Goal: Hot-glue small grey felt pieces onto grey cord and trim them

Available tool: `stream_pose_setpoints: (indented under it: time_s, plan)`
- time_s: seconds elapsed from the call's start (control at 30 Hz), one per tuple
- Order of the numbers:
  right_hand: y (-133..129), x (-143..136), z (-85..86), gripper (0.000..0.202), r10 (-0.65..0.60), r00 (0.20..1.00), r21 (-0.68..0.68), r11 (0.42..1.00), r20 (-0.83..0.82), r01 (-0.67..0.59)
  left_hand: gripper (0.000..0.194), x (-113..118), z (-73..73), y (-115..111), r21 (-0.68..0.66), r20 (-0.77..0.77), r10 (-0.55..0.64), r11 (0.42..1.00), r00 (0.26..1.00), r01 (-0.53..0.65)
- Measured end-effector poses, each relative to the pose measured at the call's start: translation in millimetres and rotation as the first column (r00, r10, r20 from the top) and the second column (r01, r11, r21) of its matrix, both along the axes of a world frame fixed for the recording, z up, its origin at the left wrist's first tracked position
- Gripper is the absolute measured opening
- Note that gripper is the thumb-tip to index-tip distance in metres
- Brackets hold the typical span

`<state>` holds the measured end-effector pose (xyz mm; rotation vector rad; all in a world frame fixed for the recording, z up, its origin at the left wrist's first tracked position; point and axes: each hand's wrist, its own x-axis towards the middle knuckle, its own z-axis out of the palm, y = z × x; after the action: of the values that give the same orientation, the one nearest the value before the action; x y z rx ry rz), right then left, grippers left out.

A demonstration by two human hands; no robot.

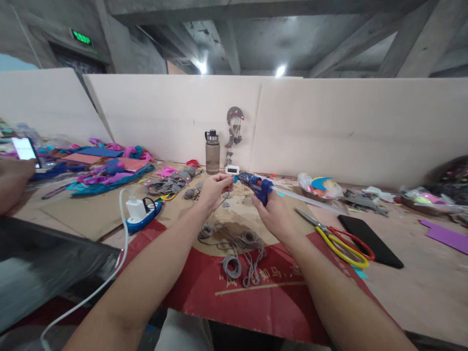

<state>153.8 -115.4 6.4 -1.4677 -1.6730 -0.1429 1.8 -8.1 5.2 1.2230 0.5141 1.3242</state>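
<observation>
My right hand (272,212) is wrapped round the handle of a blue hot glue gun (259,186), with a long clear glue stick (307,199) poking out of its back. The gun's nozzle points left, close to the fingertips of my left hand (215,190). Those fingers are pinched together, and a thin grey cord (216,208) hangs below them; anything else in the pinch is too small to tell. Under my hands, loose coils of grey cord (232,267) lie on the red and brown cardboard (197,290).
Scissors (334,239) and a black flat case (369,241) lie at right. A power strip (144,218) with a white plug sits at left. Behind are a bottle (212,153), grey felt pieces (170,183) and a hanging moon ornament (234,122). Another person's hand (16,178) holds a phone.
</observation>
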Motion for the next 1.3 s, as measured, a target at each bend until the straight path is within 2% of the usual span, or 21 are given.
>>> stream_pose_setpoints:
  time_s: [0.3, 0.5, 0.73, 1.07, 1.3]
  plan:
    - [0.8, 0.4, -2.8, 0.037, 0.005, 1.0, 0.036, 0.999, 0.007, -0.006, 0.028, 0.7, -0.9, -0.2, 0.002, -0.001, 0.001, 1.0, 1.0, -0.001]
    - [-1.0, -0.4, -0.5, 0.041, -0.009, 1.0, -0.011, 1.0, -0.003, 0.009, 0.027, -0.3, 0.7, -0.5, 0.009, -0.005, 0.002, 1.0, 1.0, -0.002]
    - [-1.7, -0.2, 0.7, 0.038, 0.008, 1.0, 0.004, 1.0, -0.019, -0.008, 0.03, -1.6, 3.1, -2.5, -0.01, 0.001, 0.027, 1.0, 1.0, -0.027]
    - [-1.9, 0.7, 0.8, 0.036, -0.033, 0.999, -0.027, 0.999, -0.018, 0.033, 0.028, -2.9, 3.7, -0.8, -0.015, 0.039, 0.034, 0.999, 0.999, -0.034]
    - [-1.6, -0.8, 0.2, 0.036, 0.002, 1.0, -0.012, 1.0, -0.019, -0.002, 0.027, -1.2, 2.2, -1.1, -0.007, 0.006, 0.013, 1.0, 1.0, -0.012]
